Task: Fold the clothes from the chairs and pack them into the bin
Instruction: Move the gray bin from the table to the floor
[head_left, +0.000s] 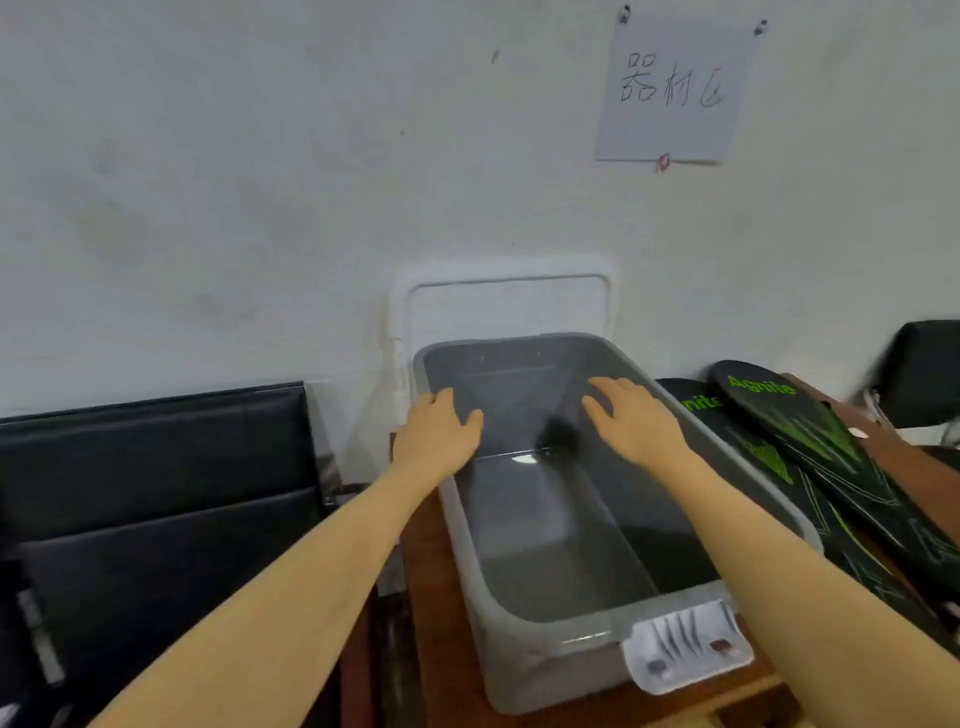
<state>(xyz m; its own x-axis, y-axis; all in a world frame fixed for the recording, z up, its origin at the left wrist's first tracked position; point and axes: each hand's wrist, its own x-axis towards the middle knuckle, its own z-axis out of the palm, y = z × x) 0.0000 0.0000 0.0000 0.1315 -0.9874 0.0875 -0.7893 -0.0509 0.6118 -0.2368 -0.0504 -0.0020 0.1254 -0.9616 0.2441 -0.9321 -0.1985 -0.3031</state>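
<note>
Two bare forearms reach over grey bin (524, 670) on wooden table (452, 623). Left hand (436, 431) lies on left rim, fingers together, thumb out; right hand (631, 418) hovers inside, fingers loosely spread, holding nothing, probably steadying it. No clothes visible. Black chair (156, 493) left, black-green boards (789, 431) crowd right, lid (506, 306) against wall.

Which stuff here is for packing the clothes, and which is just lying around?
For the job:
- grey bin
- left hand and right hand, both over the bin
- black chair

Just lying about:
- black and green boards
- paper sign on the wall
- white lid behind the bin
</note>
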